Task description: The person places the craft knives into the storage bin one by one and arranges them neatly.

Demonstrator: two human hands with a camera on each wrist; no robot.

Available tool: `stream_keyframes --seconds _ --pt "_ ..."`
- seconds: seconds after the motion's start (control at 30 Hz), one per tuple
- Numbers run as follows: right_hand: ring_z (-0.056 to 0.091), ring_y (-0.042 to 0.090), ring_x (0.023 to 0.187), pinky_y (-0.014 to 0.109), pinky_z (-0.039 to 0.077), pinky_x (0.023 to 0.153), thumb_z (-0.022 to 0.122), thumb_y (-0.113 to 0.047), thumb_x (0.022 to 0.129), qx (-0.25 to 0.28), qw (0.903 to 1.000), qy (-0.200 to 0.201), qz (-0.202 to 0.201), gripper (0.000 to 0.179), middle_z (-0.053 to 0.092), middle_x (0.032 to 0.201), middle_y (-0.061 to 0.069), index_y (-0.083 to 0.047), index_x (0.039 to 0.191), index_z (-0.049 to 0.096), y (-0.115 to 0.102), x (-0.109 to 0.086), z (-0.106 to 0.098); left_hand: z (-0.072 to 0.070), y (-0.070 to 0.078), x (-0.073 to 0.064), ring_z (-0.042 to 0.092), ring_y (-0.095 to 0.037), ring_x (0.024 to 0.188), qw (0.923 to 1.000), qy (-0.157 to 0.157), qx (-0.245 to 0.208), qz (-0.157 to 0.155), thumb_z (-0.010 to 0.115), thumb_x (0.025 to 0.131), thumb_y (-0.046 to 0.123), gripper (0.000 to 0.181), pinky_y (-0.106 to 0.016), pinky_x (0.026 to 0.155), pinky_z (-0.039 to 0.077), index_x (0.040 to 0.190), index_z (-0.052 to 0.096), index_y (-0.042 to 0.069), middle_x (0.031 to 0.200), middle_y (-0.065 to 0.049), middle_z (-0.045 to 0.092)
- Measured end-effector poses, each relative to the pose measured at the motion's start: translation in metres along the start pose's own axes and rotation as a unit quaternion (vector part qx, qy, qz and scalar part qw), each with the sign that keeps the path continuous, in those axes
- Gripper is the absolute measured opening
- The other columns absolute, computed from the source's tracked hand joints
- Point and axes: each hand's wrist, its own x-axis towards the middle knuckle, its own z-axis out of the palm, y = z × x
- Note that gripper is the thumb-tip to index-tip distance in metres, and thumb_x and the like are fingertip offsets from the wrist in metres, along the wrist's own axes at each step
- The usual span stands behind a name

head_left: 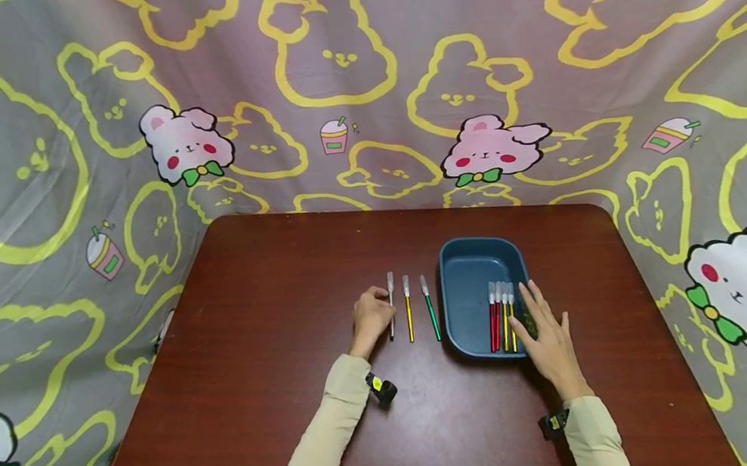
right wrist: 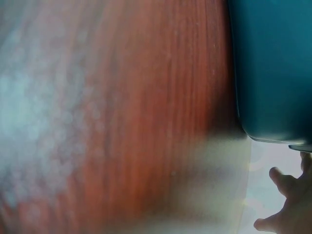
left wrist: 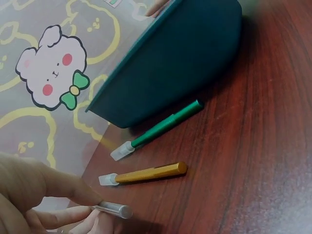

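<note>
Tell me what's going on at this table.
A person's left hand pinches a silver pen-shaped tool. A yellow tool and a green tool lie on the table between it and a blue bin. The right hand has its fingers spread at the bin's right side. Inside, red tools and yellow-barrelled ones lie side by side.

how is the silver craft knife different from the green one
The left hand pinches the silver craft knife; the green craft knife lies untouched on the table. The green one sits right beside the blue bin; the silver one is farther from it. Both are slim, with translucent caps at the far end.
</note>
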Motion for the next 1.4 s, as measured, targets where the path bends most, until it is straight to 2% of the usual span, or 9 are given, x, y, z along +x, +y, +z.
stream_keyframes --seconds 0.13,0.37,0.53,0.67,0.8,0.93,1.2,1.4 --pt "0.032 0.053 0.15 0.083 0.001 0.114 0.061 -0.034 0.107 0.001 1.0 -0.002 0.002 0.071 0.02 0.175 0.014 -0.021 0.169 0.028 -0.001 0.0 -0.001 -0.002 0.004 -0.002 0.075 -0.029 0.088 0.9999 0.0 -0.014 0.006 0.08 0.076 -0.004 0.031 -0.041 0.085 0.056 0.106 0.075 0.003 0.086 -0.008 0.078" --pt "0.033 0.054 0.149 0.083 0.001 0.114 0.062 -0.031 0.107 0.001 1.0 -0.002 0.0 0.072 0.019 0.175 0.013 -0.022 0.169 0.027 -0.001 0.0 -0.001 -0.004 0.012 -0.007 0.075 -0.028 0.088 0.9994 -0.011 -0.026 0.019 0.079 0.076 -0.007 0.035 -0.039 0.091 0.054 0.109 0.075 0.004 0.085 -0.008 0.079" --pt "0.034 0.054 0.148 0.083 0.001 0.114 0.062 -0.031 0.107 0.003 1.0 -0.003 0.001 0.072 0.019 0.176 0.013 -0.023 0.169 0.027 -0.001 0.0 -0.001 -0.006 0.022 -0.01 0.074 -0.027 0.086 0.9987 -0.021 -0.035 0.029 0.079 0.076 -0.006 0.036 -0.037 0.086 0.055 0.11 0.075 0.005 0.085 -0.008 0.079" --pt "0.035 0.054 0.148 0.083 0.001 0.114 0.06 -0.034 0.107 0.002 1.0 -0.002 0.001 0.071 0.019 0.176 0.012 -0.024 0.169 0.027 -0.001 0.001 -0.001 -0.008 0.028 -0.01 0.071 -0.021 0.079 0.9981 -0.028 -0.046 0.032 0.08 0.077 -0.006 0.037 -0.032 0.077 0.054 0.112 0.075 0.005 0.086 -0.008 0.079" --pt "0.034 0.054 0.149 0.084 0.002 0.113 0.06 -0.034 0.107 0.001 1.0 -0.002 0.003 0.071 0.019 0.176 0.012 -0.023 0.169 0.027 -0.001 0.001 -0.001 -0.009 0.033 -0.009 0.065 -0.011 0.063 0.9975 -0.036 -0.055 0.024 0.079 0.078 -0.006 0.037 -0.023 0.061 0.049 0.114 0.074 0.005 0.086 -0.008 0.079" --pt "0.035 0.054 0.148 0.083 0.001 0.114 0.06 -0.034 0.108 0.004 1.0 -0.002 0.003 0.07 0.02 0.175 0.014 -0.021 0.169 0.028 -0.001 0.0 -0.001 -0.007 0.038 -0.01 0.06 -0.006 0.054 0.996 -0.047 -0.072 0.024 0.078 0.078 -0.008 0.038 -0.02 0.052 0.049 0.114 0.074 0.003 0.086 -0.009 0.078" --pt "0.036 0.054 0.147 0.083 0.001 0.114 0.06 -0.034 0.108 0.005 1.0 0.0 0.002 0.07 0.021 0.174 0.015 -0.021 0.169 0.028 -0.001 0.0 -0.001 -0.003 0.049 -0.013 0.062 -0.008 0.061 0.9932 -0.062 -0.093 0.032 0.078 0.077 -0.008 0.039 -0.02 0.056 0.051 0.115 0.074 0.0 0.086 -0.011 0.078" --pt "0.04 0.055 0.145 0.083 0.002 0.114 0.061 -0.032 0.107 0.003 1.0 0.002 0.0 0.07 0.022 0.174 0.015 -0.021 0.169 0.029 0.0 0.0 0.0 0.0 0.059 -0.014 0.06 -0.005 0.058 0.992 -0.07 -0.096 0.044 0.079 0.076 -0.007 0.04 -0.019 0.055 0.05 0.114 0.074 0.001 0.083 -0.008 0.077"
